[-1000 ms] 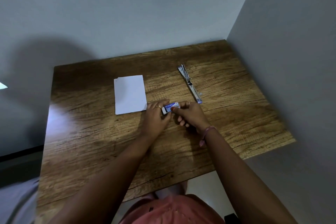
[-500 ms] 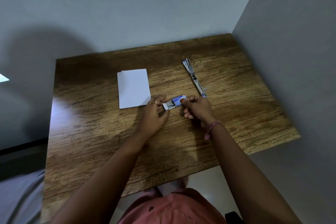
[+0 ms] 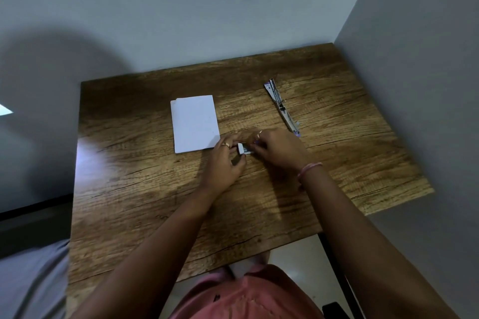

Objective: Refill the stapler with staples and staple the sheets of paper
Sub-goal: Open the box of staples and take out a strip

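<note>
Both hands grip the small staple box (image 3: 245,149) mid-tabletop: left hand (image 3: 225,163) pinching its white end, right hand (image 3: 278,149) closed over the rest. The stapler (image 3: 282,109) lies opened flat toward the right edge, the paper (image 3: 195,123) just left. A hard tug could scatter staples. No print is legible.

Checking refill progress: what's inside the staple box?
Cannot tell. The box is held between both hands; the right fingers cover most of it, so no staples are visible.
</note>
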Demonstrator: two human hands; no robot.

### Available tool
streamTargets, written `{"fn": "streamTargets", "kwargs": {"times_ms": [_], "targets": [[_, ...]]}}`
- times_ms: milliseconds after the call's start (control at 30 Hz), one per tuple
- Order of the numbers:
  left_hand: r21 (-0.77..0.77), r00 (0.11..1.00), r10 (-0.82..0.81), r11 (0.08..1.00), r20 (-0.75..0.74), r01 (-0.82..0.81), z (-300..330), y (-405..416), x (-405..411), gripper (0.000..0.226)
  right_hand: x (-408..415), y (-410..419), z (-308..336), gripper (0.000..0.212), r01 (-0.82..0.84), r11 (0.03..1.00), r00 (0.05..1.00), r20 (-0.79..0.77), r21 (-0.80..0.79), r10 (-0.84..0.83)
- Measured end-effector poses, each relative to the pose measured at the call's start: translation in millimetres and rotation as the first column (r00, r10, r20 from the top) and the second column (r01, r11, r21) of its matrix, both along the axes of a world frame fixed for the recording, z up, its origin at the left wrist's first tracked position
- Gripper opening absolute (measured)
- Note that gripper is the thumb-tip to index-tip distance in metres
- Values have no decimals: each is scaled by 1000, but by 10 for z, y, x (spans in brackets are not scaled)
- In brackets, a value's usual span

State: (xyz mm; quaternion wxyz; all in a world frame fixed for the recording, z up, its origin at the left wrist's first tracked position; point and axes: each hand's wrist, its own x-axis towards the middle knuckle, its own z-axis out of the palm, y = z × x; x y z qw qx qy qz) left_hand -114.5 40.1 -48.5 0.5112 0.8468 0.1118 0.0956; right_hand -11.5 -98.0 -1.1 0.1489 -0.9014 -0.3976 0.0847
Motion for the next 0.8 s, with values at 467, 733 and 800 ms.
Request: {"fn": "streamTargets", "kwargs": {"times_ms": [467, 733, 800], "targets": [[75, 999, 21, 997, 38, -23, 19, 23, 20, 36, 93, 117, -20, 25, -34, 998, 997, -77, -60, 29], [98, 999, 33, 995, 26, -35, 34, 15, 25, 33, 138, -70, 18, 21, 233, 963, 852, -504, 131, -138], [100, 999, 31, 994, 26, -34, 31, 19, 28, 33, 175, -92, 24, 22, 199, 971, 884, -452, 130, -120]]}}
